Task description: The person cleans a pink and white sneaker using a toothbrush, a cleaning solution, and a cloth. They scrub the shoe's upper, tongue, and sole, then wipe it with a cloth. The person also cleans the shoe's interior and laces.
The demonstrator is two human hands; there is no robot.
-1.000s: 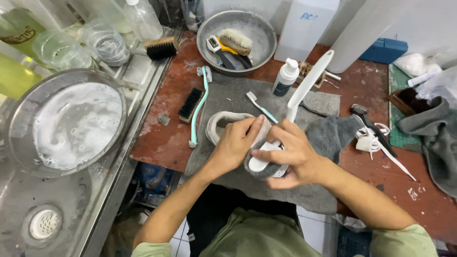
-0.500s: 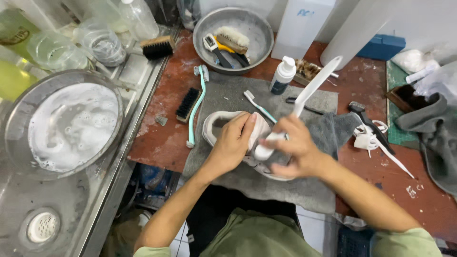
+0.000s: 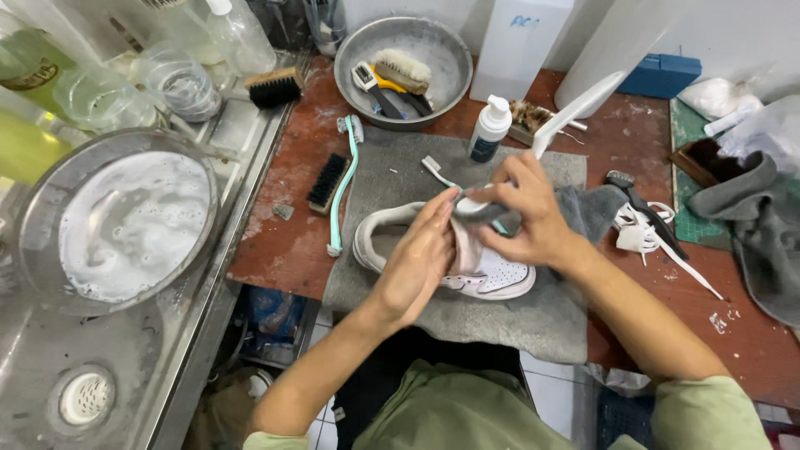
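Head view looks down on two bare hands working over a white sneaker (image 3: 487,275) that lies on its side on a grey mat (image 3: 533,321) in the middle of the bench. The left hand (image 3: 421,258) lies flat and open against the shoe's upper, fingers stretched toward 1 o'clock, pressing rather than gripping. The right hand (image 3: 525,212) is closed around a grey cloth (image 3: 583,208) wrapped over the lower end of a long white tool handle (image 3: 575,108), which slants up toward 1 o'clock; whether its working end touches the shoe cannot be told, since the hands cover it.

Just at 11 o'clock of the hands, a small white toothbrush (image 3: 433,171) lies on the mat. At 12 o'clock stands a white pump bottle (image 3: 487,129), and beyond it a metal bowl (image 3: 442,42) holding several brushes. At 9 o'clock, off the mat's left edge, a long teal-handled brush (image 3: 343,187) lies beside a black bristle brush (image 3: 329,182). Farther left, a round metal basin of soapy water (image 3: 125,221) sits in the steel sink (image 3: 50,350). At 3 o'clock, white laces (image 3: 646,233) and a dark-handled brush (image 3: 642,208) rest on the red-brown benchtop (image 3: 283,242), with a grey towel (image 3: 762,225) near the right edge.
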